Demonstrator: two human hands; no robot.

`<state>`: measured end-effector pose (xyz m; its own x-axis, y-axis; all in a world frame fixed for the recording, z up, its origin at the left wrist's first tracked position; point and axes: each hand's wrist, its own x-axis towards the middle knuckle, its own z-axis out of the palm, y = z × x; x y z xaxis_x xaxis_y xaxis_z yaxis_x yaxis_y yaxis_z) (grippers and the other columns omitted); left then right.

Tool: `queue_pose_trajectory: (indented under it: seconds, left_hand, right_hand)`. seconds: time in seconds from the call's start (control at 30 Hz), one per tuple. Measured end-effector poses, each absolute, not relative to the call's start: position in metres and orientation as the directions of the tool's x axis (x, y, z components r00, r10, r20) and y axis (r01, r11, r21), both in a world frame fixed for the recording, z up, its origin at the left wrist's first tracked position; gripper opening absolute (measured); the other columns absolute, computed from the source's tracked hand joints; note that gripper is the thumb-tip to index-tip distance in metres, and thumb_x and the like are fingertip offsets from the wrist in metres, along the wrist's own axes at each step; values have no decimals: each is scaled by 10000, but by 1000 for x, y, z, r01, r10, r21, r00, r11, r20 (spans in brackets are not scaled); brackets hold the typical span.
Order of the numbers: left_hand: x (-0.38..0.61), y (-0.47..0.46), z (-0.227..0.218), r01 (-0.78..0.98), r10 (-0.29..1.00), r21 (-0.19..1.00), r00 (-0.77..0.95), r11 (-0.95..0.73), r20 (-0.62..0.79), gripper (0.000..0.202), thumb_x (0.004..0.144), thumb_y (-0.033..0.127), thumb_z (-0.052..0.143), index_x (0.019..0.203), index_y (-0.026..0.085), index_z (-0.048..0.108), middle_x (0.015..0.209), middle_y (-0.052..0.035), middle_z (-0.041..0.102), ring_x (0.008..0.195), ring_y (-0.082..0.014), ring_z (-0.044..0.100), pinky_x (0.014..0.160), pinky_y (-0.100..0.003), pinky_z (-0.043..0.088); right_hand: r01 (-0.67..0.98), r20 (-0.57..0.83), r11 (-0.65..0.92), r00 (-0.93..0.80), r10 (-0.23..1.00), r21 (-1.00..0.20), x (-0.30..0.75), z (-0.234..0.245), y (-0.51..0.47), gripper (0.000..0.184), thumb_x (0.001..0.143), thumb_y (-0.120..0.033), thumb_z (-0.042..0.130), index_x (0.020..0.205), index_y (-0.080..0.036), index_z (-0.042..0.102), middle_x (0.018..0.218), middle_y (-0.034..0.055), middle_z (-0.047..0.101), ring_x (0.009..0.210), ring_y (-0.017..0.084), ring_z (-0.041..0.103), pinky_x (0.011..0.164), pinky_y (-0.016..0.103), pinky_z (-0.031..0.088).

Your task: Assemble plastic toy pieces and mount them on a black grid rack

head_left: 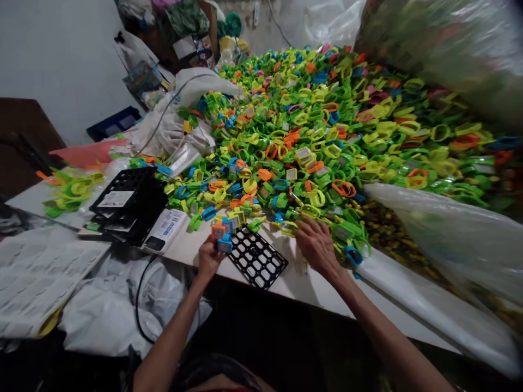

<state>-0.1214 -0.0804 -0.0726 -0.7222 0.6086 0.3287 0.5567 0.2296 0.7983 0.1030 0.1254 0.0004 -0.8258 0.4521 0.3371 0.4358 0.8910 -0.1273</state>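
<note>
My left hand [210, 258] is closed around a small bunch of plastic toy watches [224, 243], with orange, blue and yellow ones showing. It sits just left of a black grid tray [261, 258] lying askew on the white table, whose openings show white. My right hand [314, 244] reaches into the near edge of a large heap of toy watches [302, 136]. Its fingers are curled, and the tips meet a yellow toy watch [289, 227]. Whether they grip it is partly hidden.
Stacked black trays [126, 201] stand at the left, beside a white labelled box [166, 231]. Loose yellow-green straps [73, 190] lie farther left. Clear plastic sheeting [449, 228] borders the heap on the right. The table's front edge [327, 305] runs close to my arms.
</note>
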Motion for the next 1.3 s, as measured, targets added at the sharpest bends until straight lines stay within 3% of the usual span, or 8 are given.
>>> queue_pose_trajectory:
  seconds: [0.2, 0.33, 0.43, 0.63, 0.97, 1.07, 1.2, 1.3]
  left_hand:
    - [-117, -98, -49, 511, 564, 838, -756, 192, 332, 223, 802, 258, 453, 916, 173, 625, 891, -57, 631, 817, -177, 606, 711, -282, 503]
    - [-112, -98, -17, 588, 453, 791, -759, 169, 468, 354, 922, 332, 349, 1155, 172, 562, 1097, -99, 594, 991, -189, 572, 896, -340, 460]
    - [-109, -85, 3, 757, 548, 640, -592, 129, 590, 409, 938, 377, 338, 1254, 180, 509, 1246, -123, 532, 1168, -228, 485, 1010, -412, 376]
    - [-106, -59, 5, 906, 723, 406, -361, 122, 589, 314, 932, 292, 406, 1155, 187, 598, 1337, -114, 484, 1256, -245, 399, 1060, -457, 322]
    - [-107, -55, 3, 906, 672, 405, -378, 126, 636, 252, 912, 220, 440, 748, 159, 621, 1232, -103, 556, 1132, -235, 456, 956, -417, 429]
    - [-107, -55, 3, 905, 671, 403, -382, 134, 635, 248, 915, 226, 438, 751, 156, 609, 1231, -108, 556, 1121, -231, 462, 957, -421, 427]
    - [-107, -53, 0, 900, 666, 408, -397, 150, 631, 250, 911, 248, 460, 721, 168, 602, 1237, -94, 555, 1118, -228, 470, 959, -424, 422]
    - [-107, -53, -2, 895, 655, 422, -408, 148, 636, 251, 910, 250, 461, 721, 167, 603, 1239, -99, 553, 1115, -225, 472, 955, -422, 422]
  right_hand:
    - [469, -191, 443, -821, 538, -764, 103, 50, 107, 315, 772, -449, 515, 648, -162, 555, 600, 14, 561, 537, 130, 515, 502, 237, 360]
    - [539, -465, 270, -835, 293, -798, 101, 68, 128, 416, 734, -549, 526, 627, -151, 573, 473, -19, 459, 423, 95, 401, 420, 224, 262]
    - [586, -560, 416, -805, 197, -696, 83, 61, 142, 355, 718, -486, 585, 598, -152, 577, 492, -11, 480, 430, 91, 387, 431, 226, 253]
    - [678, -199, 668, -732, 652, -307, 68, 32, 118, 379, 808, -425, 553, 1091, -175, 580, 765, 56, 648, 707, 206, 590, 545, 245, 295]
    - [810, -283, 504, -580, 764, -299, 81, 4, 69, 220, 779, -370, 570, 846, -166, 620, 841, 91, 664, 796, 217, 606, 547, 242, 285]
    - [775, -309, 466, -609, 730, -426, 76, 4, 81, 127, 736, -267, 542, 710, -159, 603, 700, 69, 639, 702, 188, 586, 541, 238, 310]
    - [555, -376, 80, -655, 656, -828, 70, 3, 81, 163, 659, -303, 519, 724, -160, 567, 622, 13, 580, 546, 133, 511, 510, 230, 381]
    - [367, -333, -91, -677, 656, -926, 46, -2, 64, 250, 552, -273, 533, 774, -159, 556, 668, -1, 569, 569, 125, 477, 516, 230, 389]
